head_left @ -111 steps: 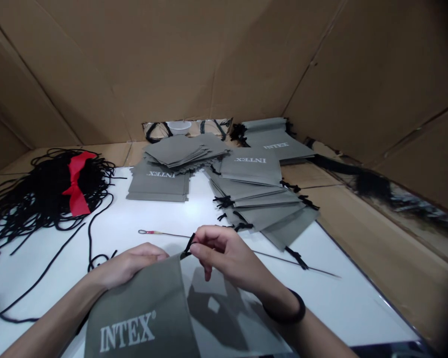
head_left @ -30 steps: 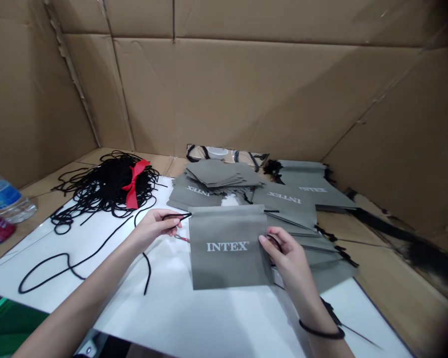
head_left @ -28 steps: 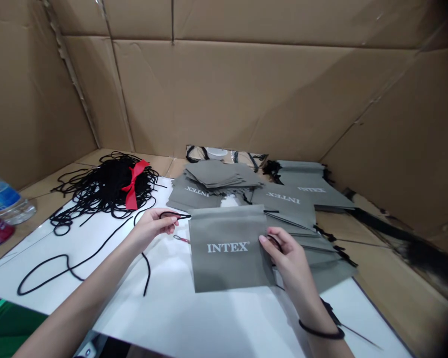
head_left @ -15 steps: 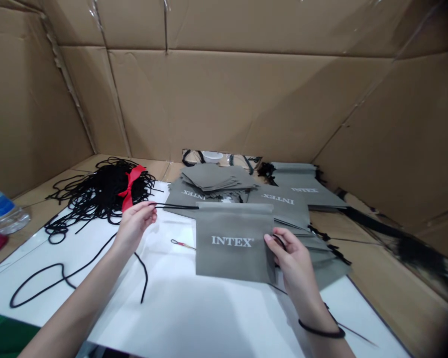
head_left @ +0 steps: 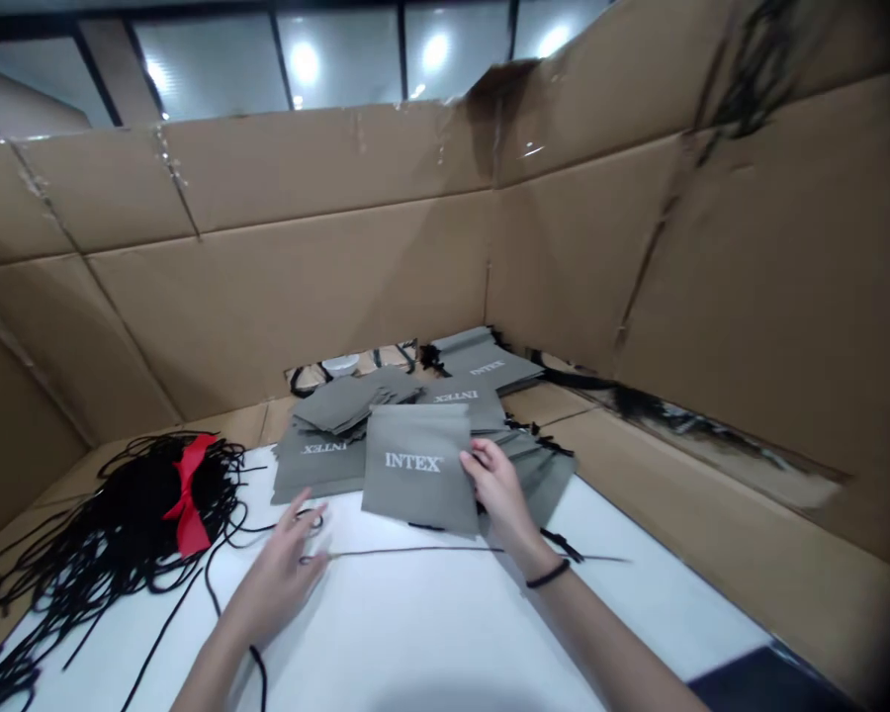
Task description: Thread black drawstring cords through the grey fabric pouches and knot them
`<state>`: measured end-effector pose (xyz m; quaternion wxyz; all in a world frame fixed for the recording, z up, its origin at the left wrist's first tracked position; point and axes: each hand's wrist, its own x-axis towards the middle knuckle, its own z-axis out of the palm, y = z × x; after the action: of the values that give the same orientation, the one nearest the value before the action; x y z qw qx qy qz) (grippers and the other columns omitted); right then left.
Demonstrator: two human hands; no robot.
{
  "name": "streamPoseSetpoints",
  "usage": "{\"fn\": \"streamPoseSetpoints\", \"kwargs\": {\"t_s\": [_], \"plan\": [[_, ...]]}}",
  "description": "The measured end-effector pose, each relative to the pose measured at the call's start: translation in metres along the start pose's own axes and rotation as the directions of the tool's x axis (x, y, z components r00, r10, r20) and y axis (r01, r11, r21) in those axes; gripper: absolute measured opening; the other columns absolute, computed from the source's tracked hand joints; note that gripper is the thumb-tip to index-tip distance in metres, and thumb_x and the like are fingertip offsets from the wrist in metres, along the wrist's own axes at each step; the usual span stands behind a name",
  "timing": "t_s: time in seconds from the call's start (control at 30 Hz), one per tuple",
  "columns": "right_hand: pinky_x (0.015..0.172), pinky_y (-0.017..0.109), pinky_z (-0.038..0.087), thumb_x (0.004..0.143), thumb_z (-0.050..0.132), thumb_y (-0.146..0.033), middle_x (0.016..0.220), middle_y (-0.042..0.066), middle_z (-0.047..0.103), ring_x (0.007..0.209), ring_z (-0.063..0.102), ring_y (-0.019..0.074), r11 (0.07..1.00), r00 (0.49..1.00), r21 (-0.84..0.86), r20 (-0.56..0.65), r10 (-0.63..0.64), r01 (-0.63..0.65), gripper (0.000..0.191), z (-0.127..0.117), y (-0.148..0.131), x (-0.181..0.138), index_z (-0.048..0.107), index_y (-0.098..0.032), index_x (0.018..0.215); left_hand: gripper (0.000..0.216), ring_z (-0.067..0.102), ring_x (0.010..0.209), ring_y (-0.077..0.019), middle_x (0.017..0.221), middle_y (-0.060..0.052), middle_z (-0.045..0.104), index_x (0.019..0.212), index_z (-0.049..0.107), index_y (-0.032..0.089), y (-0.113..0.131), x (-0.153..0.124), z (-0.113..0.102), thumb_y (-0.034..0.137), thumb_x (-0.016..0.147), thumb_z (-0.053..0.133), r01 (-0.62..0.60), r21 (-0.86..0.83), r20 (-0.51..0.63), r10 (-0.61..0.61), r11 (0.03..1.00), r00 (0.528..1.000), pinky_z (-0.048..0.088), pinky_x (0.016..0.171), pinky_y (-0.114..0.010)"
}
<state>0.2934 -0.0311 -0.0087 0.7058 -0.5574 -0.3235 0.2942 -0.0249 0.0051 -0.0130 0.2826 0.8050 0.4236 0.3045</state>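
Observation:
My right hand [head_left: 495, 485] grips the right edge of a grey INTEX drawstring bag [head_left: 415, 480] and holds it just over the table, in front of the piles of similar bags. Fingers spread and holding nothing, my left hand [head_left: 278, 574] lies low over the white table top [head_left: 430, 633]. Its fingertips are at the left end of a long thin wire tool [head_left: 415, 552] lying across the table. A loose black cord [head_left: 256, 667] runs under my left wrist.
A bundle of black cords [head_left: 96, 534] tied with a red ribbon [head_left: 185, 494] lies at the left. Stacks of grey bags [head_left: 318, 460] [head_left: 482, 361] and a fanned pile [head_left: 541, 465] sit behind. Tall cardboard walls [head_left: 304, 267] ring the table.
My left hand has let go of the cord end and dropped to the table by the wire. My right hand has carried the bag farther back. The view has tilted upward.

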Motion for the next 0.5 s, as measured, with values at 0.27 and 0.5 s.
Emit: {"fn": "streamPoseSetpoints", "kwargs": {"t_s": [0.27, 0.5], "plan": [[0.07, 0.029, 0.044, 0.061, 0.058, -0.045, 0.072, 0.002, 0.059, 0.075, 0.057, 0.0196, 0.98, 0.977, -0.079, 0.129, -0.171, 0.182, 0.028, 0.004, 0.006, 0.002, 0.052, -0.02, 0.073, 0.036, 0.045, 0.13, -0.0294, 0.141, -0.011, 0.047, 0.116, 0.066, 0.025, -0.014, 0.003, 0.023, 0.037, 0.085, 0.051, -0.047, 0.086, -0.002, 0.048, 0.995, 0.999, 0.039, 0.105, -0.046], [0.067, 0.031, 0.045, 0.059, 0.052, -0.035, 0.066, 0.003, 0.06, 0.068, 0.059, 0.0218, 0.901, 0.921, -0.236, 0.241, -0.307, 0.363, 0.016, 0.016, 0.024, 0.0, 0.055, -0.022, 0.067, 0.021, 0.068, 0.09, -0.0269, 0.106, -0.013, 0.067, 0.078, 0.073, 0.022, -0.013, 0.03, 0.025, 0.038, 0.071, 0.062, -0.132, 0.024, -0.193, 0.134, 0.991, 0.972, 0.057, 0.077, -0.034]]}}
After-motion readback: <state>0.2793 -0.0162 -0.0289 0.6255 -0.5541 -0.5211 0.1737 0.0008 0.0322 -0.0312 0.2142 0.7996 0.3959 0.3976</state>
